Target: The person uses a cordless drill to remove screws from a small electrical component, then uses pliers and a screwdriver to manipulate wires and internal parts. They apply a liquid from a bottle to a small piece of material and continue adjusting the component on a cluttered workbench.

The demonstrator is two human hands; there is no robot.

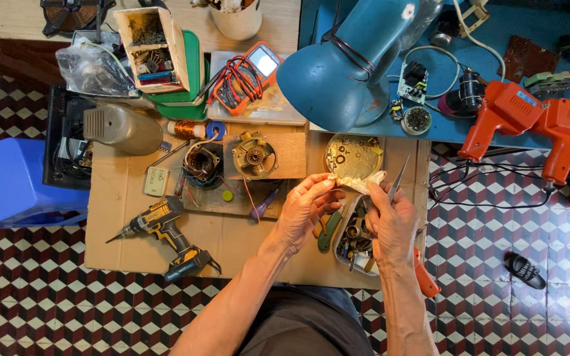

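My left hand (305, 212) and my right hand (390, 224) are raised over a cardboard sheet (126, 250) on the floor. Between them they hold a crumpled piece of yellowish-white paper or cloth (359, 181), each hand pinching one end. My right hand also grips metal tweezers (399, 177) that point up and away. Below the hands lies a tray of small metal parts (354, 240). A round tin of small parts (354, 155) sits just beyond the paper.
On the cardboard lie a yellow cordless drill (166, 231), a motor stator (201, 163) and a motor housing (254, 155) on a wooden board. A teal desk lamp (338, 72), an orange multimeter (245, 79) and two orange soldering guns (529, 118) stand farther off.
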